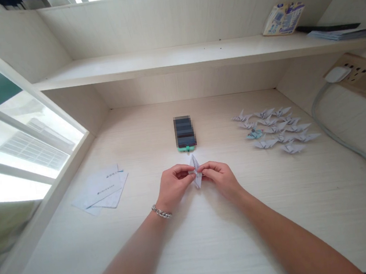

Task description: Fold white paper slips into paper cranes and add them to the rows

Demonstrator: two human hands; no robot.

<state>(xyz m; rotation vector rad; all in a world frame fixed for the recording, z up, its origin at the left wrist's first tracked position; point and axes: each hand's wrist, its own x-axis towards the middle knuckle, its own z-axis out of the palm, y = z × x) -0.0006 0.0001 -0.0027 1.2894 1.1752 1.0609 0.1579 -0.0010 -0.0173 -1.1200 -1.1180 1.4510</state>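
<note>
Between my two hands is a folded piece of white paper (197, 183), a narrow diamond with pointed ends and some print on it. My left hand (177, 181) pinches its left side with thumb and forefinger; a silver chain bracelet (162, 211) circles that wrist. On the right side, my right hand (219, 176) pinches the same paper, its lower fingers curled partly out of sight. Just beyond the paper lies a phone (184, 132) with a green edge, its screen blurred. Several folded paper cranes (270, 129) stand in rows at the right, mostly white, one bluish.
Loose printed paper sheets (105, 188) lie at the left. A shelf (147, 63) crosses the back, carrying a tissue pack (283, 19) and some booklets (340, 34). From a wall socket (362, 73), a charger cable (332, 134) runs down the right side of the desk (191, 260).
</note>
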